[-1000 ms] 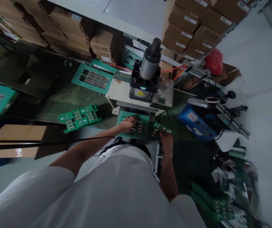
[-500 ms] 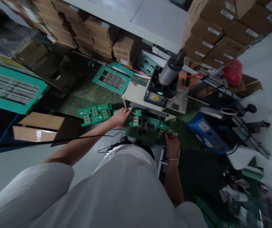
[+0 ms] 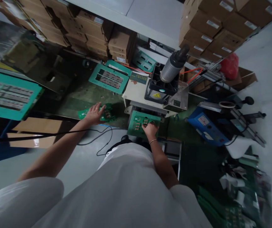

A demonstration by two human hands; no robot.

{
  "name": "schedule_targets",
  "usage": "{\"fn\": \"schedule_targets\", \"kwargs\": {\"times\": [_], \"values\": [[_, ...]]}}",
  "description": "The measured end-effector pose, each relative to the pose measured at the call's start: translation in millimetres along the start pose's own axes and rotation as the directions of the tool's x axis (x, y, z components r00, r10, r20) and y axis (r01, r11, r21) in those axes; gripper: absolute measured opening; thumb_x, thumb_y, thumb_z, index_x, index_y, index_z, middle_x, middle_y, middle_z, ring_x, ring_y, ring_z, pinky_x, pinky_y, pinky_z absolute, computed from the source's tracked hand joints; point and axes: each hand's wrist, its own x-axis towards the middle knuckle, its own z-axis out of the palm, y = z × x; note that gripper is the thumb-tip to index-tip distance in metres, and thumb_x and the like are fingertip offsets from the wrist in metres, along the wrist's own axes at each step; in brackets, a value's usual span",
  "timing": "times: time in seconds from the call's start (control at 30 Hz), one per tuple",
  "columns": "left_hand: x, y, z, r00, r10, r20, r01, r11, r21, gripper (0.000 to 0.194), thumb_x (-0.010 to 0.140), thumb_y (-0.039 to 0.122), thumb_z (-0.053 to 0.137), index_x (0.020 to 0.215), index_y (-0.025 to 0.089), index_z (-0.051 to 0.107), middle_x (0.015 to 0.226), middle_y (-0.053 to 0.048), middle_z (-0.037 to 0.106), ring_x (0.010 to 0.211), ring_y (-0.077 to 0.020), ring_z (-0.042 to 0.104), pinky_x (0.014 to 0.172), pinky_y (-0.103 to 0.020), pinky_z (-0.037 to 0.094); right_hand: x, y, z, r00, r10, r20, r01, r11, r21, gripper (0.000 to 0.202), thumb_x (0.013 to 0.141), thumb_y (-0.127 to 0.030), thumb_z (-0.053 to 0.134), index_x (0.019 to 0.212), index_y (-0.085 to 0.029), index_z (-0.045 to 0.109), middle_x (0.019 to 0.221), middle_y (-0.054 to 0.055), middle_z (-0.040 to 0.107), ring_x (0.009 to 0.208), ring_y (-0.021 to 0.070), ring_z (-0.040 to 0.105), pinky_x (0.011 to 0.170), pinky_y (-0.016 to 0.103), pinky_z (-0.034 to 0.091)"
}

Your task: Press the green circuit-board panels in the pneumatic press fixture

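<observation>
Several green circuit boards [image 3: 108, 114] with copper-coloured parts lie on the bench's front edge at left. My left hand [image 3: 94, 114] is over them, fingers spread, covering part of them. In front of the press [image 3: 161, 90] sits a green fixture plate [image 3: 131, 128], with a circuit board [image 3: 138, 123] on it. My right hand [image 3: 151, 129] is at the right part of this plate, its fingers curled and gripping circuit board there. The fingers hide where one board ends and another begins.
A teal framed plate [image 3: 109, 78] lies behind, left of the press. Another large teal frame [image 3: 5, 93] stands at far left. A blue machine [image 3: 206, 125] is on the right. Cardboard boxes [image 3: 119, 44] line the back. A black cable [image 3: 43, 135] crosses the left side.
My left hand has left the board by the fixture and moved left to the other boards. My right hand has brought its board leftward onto the fixture, where boards now cover the openings.
</observation>
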Motion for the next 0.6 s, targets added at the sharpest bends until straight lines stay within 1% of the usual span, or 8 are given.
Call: {"fn": "schedule_targets", "kwargs": {"times": [0.07, 0.13, 0.23, 0.3, 0.37, 0.43, 0.5, 0.6], "values": [[8, 29, 8.4, 0.99, 0.143, 0.016, -0.142, 0.989, -0.029, 0.093, 0.071, 0.051, 0.078, 0.153, 0.016, 0.048, 0.164, -0.022, 0.042, 0.156, -0.0479, 0.032, 0.126, -0.061, 0.031, 3, 1, 3, 1.0, -0.023, 0.014, 0.023, 1.0, -0.013, 0.05, 0.097, -0.054, 0.061, 0.11, -0.008, 0.076, 0.11, 0.024, 0.075, 0.111, 0.0363, 0.069, 0.102, 0.052, 0.044], [17, 65, 19.4, 0.96, 0.269, 0.075, -0.264, 0.962, -0.061, 0.09, 0.08, 0.05, 0.072, 0.156, 0.012, 0.044, 0.166, -0.021, 0.04, 0.157, -0.0427, 0.032, 0.128, -0.057, 0.028, 5, 9, 4, 0.998, -0.061, 0.017, 0.061, 0.998, -0.024, 0.054, 0.099, -0.059, 0.058, 0.112, -0.009, 0.075, 0.114, 0.024, 0.074, 0.114, 0.0367, 0.067, 0.103, 0.052, 0.043], [30, 117, 39.3, 0.89, 0.414, 0.192, -0.4, 0.91, -0.108, 0.09, 0.085, 0.052, 0.07, 0.158, 0.009, 0.043, 0.167, -0.023, 0.039, 0.158, -0.0381, 0.033, 0.13, -0.052, 0.026, 6, 35, 5, 0.985, -0.171, -0.012, 0.171, 0.985, -0.014, 0.062, 0.1, -0.067, 0.052, 0.122, -0.012, 0.072, 0.128, 0.023, 0.069, 0.122, 0.0358, 0.061, 0.107, 0.05, 0.041], [36, 141, 51.9, 0.849, 0.473, 0.234, -0.457, 0.881, -0.124, 0.092, 0.085, 0.053, 0.071, 0.16, 0.009, 0.042, 0.168, -0.024, 0.037, 0.159, -0.0371, 0.031, 0.13, -0.052, 0.024, 5, 60, 7, 0.953, -0.299, -0.044, 0.299, 0.954, -0.009, 0.068, 0.101, -0.07, 0.048, 0.14, -0.016, 0.064, 0.146, 0.021, 0.061, 0.135, 0.0356, 0.053, 0.112, 0.049, 0.039], [39, 152, 62.1, 0.829, 0.504, 0.242, -0.487, 0.864, -0.128, 0.094, 0.086, 0.053, 0.071, 0.162, 0.009, 0.039, 0.17, -0.025, 0.033, 0.16, -0.0369, 0.029, 0.13, -0.052, 0.022, 6, 85, 10, 0.904, -0.425, -0.053, 0.424, 0.905, -0.028, 0.078, 0.1, -0.071, 0.049, 0.156, -0.017, 0.049, 0.162, 0.018, 0.047, 0.151, 0.0363, 0.037, 0.119, 0.052, 0.032], [41, 155, 69.2, 0.824, 0.513, 0.24, -0.497, 0.858, -0.131, 0.094, 0.087, 0.053, 0.07, 0.163, 0.009, 0.037, 0.17, -0.026, 0.031, 0.161, -0.0363, 0.028, 0.131, -0.053, 0.02, 8, 105, 15, 0.87, -0.492, -0.031, 0.49, 0.87, -0.055, 0.086, 0.099, -0.07, 0.05, 0.163, -0.015, 0.038, 0.169, 0.017, 0.037, 0.159, 0.0368, 0.022, 0.126, 0.055, 0.023], [42, 153, 73.6, 0.827, 0.509, 0.239, -0.491, 0.861, -0.134, 0.092, 0.089, 0.053, 0.068, 0.164, 0.011, 0.037, 0.17, -0.025, 0.031, 0.161, -0.0356, 0.027, 0.131, -0.053, 0.019, 11, 118, 21, 0.859, -0.511, -0.011, 0.509, 0.858, -0.073, 0.087, 0.099, -0.068, 0.051, 0.165, -0.013, 0.035, 0.171, 0.016, 0.034, 0.162, 0.0368, 0.015, 0.129, 0.056, 0.014], [41, 150, 77.0, 0.839, 0.489, 0.237, -0.471, 0.872, -0.131, 0.089, 0.09, 0.053, 0.066, 0.163, 0.012, 0.038, 0.17, -0.024, 0.032, 0.161, -0.0351, 0.026, 0.131, -0.054, 0.018, 15, 125, 30, 0.849, -0.528, -0.018, 0.526, 0.848, -0.071, 0.085, 0.1, -0.065, 0.051, 0.166, -0.014, 0.034, 0.172, 0.015, 0.034, 0.163, 0.0361, 0.013, 0.131, 0.057, 0.009]]}}
